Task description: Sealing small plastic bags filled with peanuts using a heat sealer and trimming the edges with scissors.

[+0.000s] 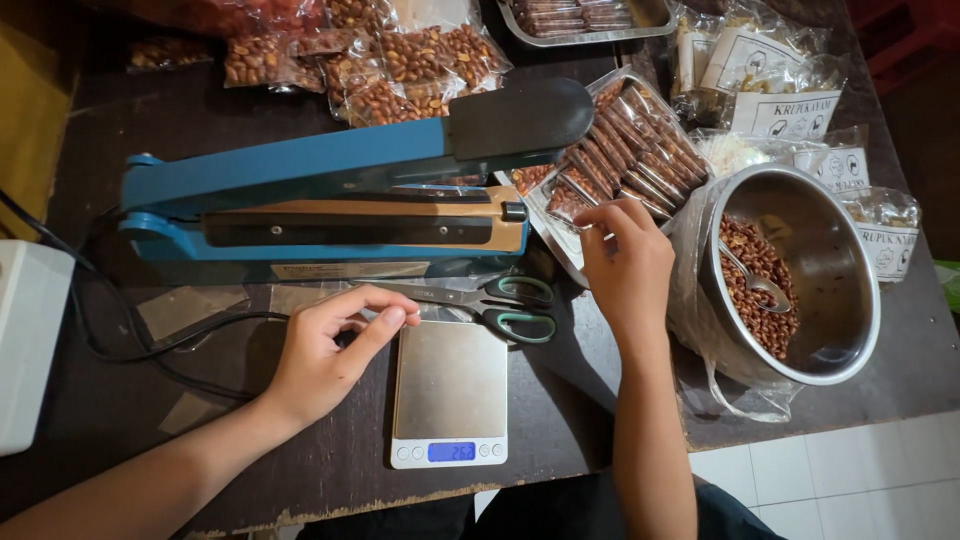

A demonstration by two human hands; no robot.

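left hand (325,350): fingers pinched (thumb to forefinger) | right hand (625,262): fingers curled down

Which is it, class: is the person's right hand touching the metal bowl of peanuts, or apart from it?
Apart. The head view shows the right hand at the tray of packets, with crinkled clear plastic visible between it and the metal bowl.

- My blue heat sealer (330,190) lies across the dark surface (120,400).
- Green-handled scissors (500,308) sit just in front of it.
- Peanuts fill the steel bowl (845,290), a spoon (755,280) resting in them.
- Bagged nuts (400,60) are piled behind the sealer.
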